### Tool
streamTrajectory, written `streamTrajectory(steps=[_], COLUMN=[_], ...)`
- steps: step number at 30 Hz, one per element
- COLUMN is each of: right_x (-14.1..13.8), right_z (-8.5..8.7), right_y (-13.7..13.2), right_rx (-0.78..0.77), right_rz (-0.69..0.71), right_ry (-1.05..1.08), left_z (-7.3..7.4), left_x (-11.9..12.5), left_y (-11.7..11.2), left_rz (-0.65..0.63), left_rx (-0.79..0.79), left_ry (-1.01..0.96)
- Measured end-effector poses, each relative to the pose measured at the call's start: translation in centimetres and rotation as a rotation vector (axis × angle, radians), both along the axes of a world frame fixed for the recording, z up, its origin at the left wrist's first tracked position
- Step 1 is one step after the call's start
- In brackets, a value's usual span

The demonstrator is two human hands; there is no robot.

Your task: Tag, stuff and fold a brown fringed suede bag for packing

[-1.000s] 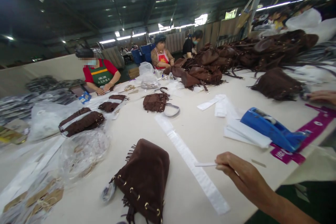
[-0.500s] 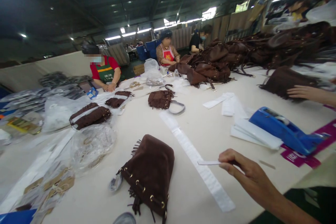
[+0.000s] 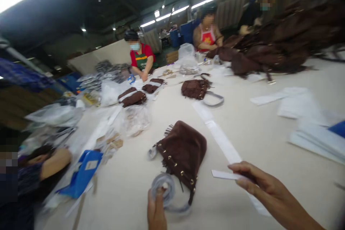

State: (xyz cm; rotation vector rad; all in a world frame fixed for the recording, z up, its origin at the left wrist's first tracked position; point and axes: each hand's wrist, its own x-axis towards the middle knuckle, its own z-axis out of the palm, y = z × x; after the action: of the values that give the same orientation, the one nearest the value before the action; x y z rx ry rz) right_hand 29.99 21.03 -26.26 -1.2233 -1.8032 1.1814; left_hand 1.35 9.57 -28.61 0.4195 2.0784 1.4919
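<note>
A dark brown drawstring bag with gold eyelets and fringe lies on the white table in front of me. My left hand is at the bag's near side, its fingers closed on a coiled strap in greyish plastic wrapping that joins the bag. Between the thumb and fingers of my right hand is a thin white strip, held to the right of the bag. Beneath that hand runs a long white band across the table.
Smaller brown fringed bags lie farther back. A blue tape dispenser stands at left, beside a person's arm. White sheets lie at right, below a heap of brown bags. Co-workers sit along the far side.
My view has swung left. My left hand has come in and taken hold of the coiled strap. My right hand still holds the white strip, now turned flatter to view.
</note>
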Motion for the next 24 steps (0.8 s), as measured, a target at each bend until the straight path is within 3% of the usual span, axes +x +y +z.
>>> streamTrajectory(steps=[5, 10, 17, 21, 24], right_x=[-10.4, -17.6, -19.3, -19.5, -19.6], right_z=[-1.1, -2.3, -3.3, -3.8, -4.0], right_y=[-2.2, -2.8, -2.8, -2.3, -2.0], right_rx=[0.116, 0.390, 0.486, 0.387, 0.268], right_rz=[0.405, 0.433, 0.464, 0.447, 0.443], right_ry=[0.068, 0.075, -0.072, -0.069, -0.122], left_z=[-0.6, -0.4, 0.0, -1.0, -1.4], left_x=[0.5, 0.3, -0.7, -0.7, -0.8], left_y=[0.3, 0.2, 0.4, 0.3, 0.0], left_rz=[-0.136, -0.149, -0.127, -0.132, -0.131], left_rx=[0.083, 0.188, 0.380, 0.458, 0.376], left_ry=[-0.122, -0.135, -0.284, -0.429, -0.430])
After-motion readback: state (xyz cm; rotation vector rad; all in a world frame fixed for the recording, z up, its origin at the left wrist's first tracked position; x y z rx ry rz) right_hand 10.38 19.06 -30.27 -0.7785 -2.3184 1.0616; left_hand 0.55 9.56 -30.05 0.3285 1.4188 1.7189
